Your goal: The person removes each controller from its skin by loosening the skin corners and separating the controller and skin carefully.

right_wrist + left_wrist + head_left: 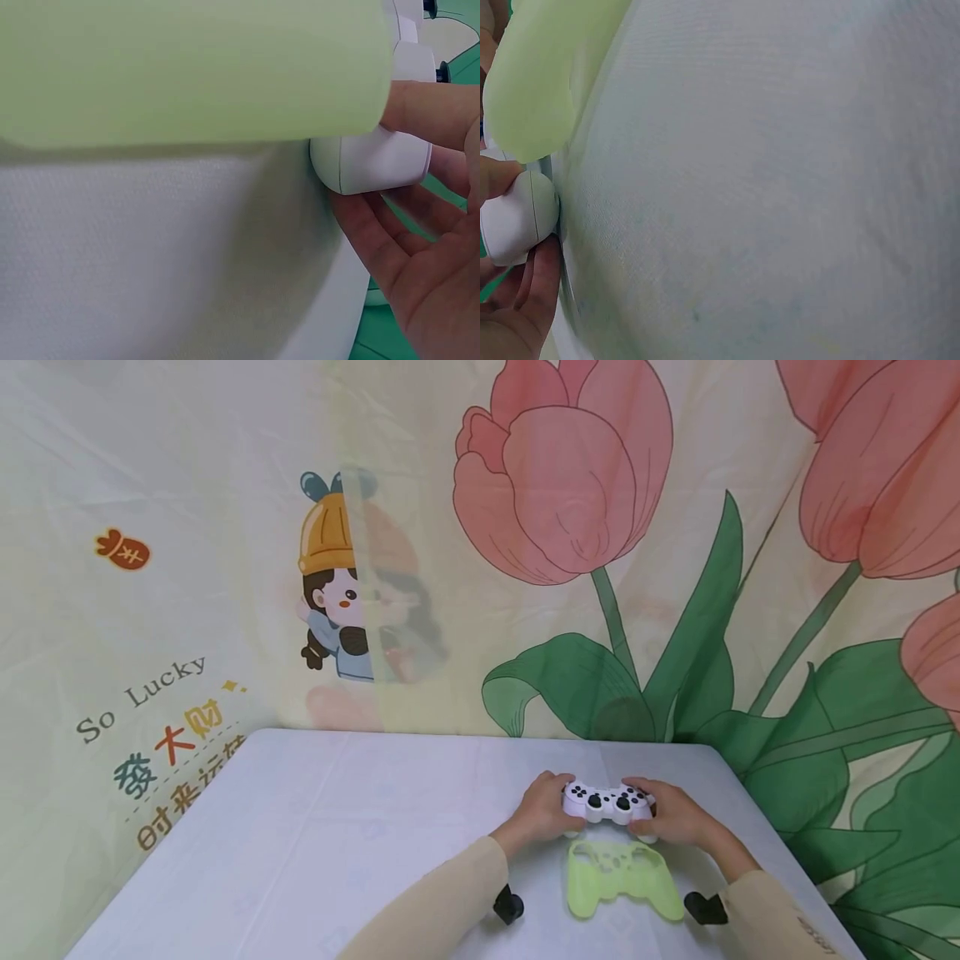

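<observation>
From the head view we see both hands on a white gamepad [608, 802] near the far right part of the desk [337, 843]: our left hand [538, 812] wraps one grip, our right hand [672, 814] the other, fingers curled round it, probably so it sits level with its buttons up. Just in front, toward us, a pale green cover [621, 878] lies flat on the desk, apart from the hands, with its cut-outs facing up. Behind hangs a cloth [570, 502] printed with tulips. The left wrist view shows what the head view cannot: the rounded end of the gamepad [516, 217] pinched between thumb and fingers [540, 281], hard by the desk edge, with the cover [544, 67] a green blur above. The right wrist view gives the other grip [375, 161] cradled by curled fingers [375, 240], thumb on top, the cover [187, 67] filling the upper frame; buttons are not visible there.
</observation>
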